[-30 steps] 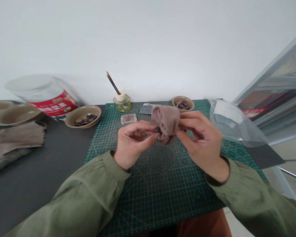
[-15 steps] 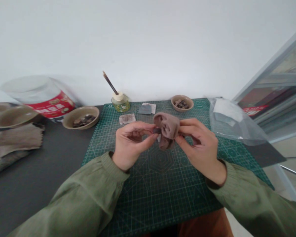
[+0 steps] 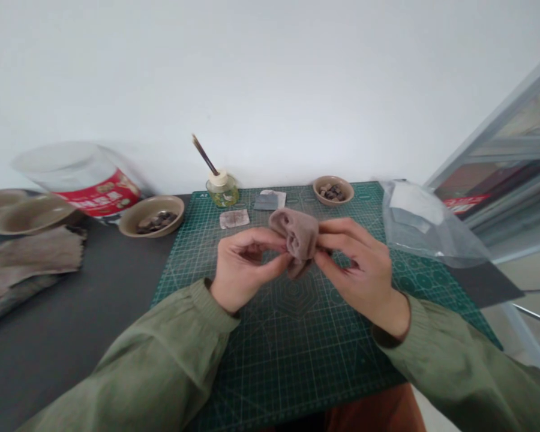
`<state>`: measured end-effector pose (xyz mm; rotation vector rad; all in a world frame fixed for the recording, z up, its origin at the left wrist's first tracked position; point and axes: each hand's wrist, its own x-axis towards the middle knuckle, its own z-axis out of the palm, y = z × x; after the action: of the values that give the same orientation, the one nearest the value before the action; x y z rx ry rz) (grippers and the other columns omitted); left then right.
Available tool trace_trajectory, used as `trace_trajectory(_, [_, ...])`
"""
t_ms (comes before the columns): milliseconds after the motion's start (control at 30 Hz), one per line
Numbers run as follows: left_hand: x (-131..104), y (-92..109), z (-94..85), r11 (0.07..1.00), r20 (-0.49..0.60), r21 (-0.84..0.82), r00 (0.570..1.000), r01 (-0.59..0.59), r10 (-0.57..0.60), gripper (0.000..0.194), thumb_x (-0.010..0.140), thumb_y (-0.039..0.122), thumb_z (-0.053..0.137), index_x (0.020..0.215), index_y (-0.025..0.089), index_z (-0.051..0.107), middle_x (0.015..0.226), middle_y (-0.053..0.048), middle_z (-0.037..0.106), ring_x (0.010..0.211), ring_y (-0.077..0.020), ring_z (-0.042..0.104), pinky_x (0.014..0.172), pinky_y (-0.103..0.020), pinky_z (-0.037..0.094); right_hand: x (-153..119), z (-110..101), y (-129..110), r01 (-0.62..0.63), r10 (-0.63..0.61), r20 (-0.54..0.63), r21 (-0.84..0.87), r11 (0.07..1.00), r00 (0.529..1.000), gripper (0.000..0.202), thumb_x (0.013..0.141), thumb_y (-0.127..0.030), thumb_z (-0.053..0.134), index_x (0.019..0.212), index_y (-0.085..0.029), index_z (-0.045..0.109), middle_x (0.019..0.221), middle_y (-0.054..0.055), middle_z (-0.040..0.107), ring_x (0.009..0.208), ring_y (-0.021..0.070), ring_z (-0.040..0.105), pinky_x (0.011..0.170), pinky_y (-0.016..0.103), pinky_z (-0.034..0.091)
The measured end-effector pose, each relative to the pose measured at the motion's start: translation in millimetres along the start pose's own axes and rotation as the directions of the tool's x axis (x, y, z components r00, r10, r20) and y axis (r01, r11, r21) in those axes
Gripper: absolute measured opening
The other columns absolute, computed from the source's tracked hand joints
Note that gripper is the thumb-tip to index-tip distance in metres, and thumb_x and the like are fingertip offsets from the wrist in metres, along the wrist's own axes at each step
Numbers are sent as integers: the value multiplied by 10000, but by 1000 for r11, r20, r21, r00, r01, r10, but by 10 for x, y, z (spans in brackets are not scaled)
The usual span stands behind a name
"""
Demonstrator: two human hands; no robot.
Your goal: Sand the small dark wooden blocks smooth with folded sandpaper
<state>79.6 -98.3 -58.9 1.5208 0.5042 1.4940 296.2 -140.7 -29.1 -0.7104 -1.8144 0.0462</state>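
My right hand (image 3: 360, 273) grips a bunched brown cloth (image 3: 300, 234) between thumb and fingers, above the middle of the green cutting mat (image 3: 292, 348). Thumb and forefinger of my left hand (image 3: 249, 264) are pinched together at the cloth's left side. The small dark piece that showed between them a moment ago is now covered by cloth and fingertips. Both hands meet at the cloth, clear of the mat.
Bowls of small stone-like pieces stand behind right (image 3: 333, 201) and left (image 3: 153, 231). Between them are a jar with brushes (image 3: 224, 191), a stained pad (image 3: 234, 219) and grey sheets (image 3: 270, 201). A plastic bag (image 3: 427, 234) lies right; a big red-labelled tub (image 3: 99, 198) and rags (image 3: 31, 264) are left.
My right hand has brought the cloth left, over the small dark piece at my left fingertips, which no longer shows. The whole view has shifted slightly.
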Motion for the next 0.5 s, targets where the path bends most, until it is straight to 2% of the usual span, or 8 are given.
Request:
trace_trajectory(200, [-2,-10,1,1000,-9,-11,1000,11,-11,166,818,181,1019,937,205,905,947,-97,900,875,-212,861,833,-297,714,-43,-28,-10,-80,79,15,19,997,997,182,1020,-50,771,1090,-216,800,1116,79,828,1039,197,785,907,343,660])
trace_trajectory(367, [-2,8,-9,1000,-22,-11,1000,-8,8,174,829,168,1012,948,219,895,1005,-103,906,957,-239,871,905,-355,723,-174,25,57,-99,93,99,62,993,991,223,1036,-41,743,1118,-236,814,1118,62,826,1034,190,798,914,346,671])
trace_trajectory(500, [21,40,-5,999,12,-6,999,-37,37,172,820,130,1003,916,214,888,981,-106,892,951,-233,857,890,-342,715,-175,5,62,-150,148,36,58,987,988,232,1023,-47,771,1119,-248,835,1115,61,842,1018,199,802,899,360,674])
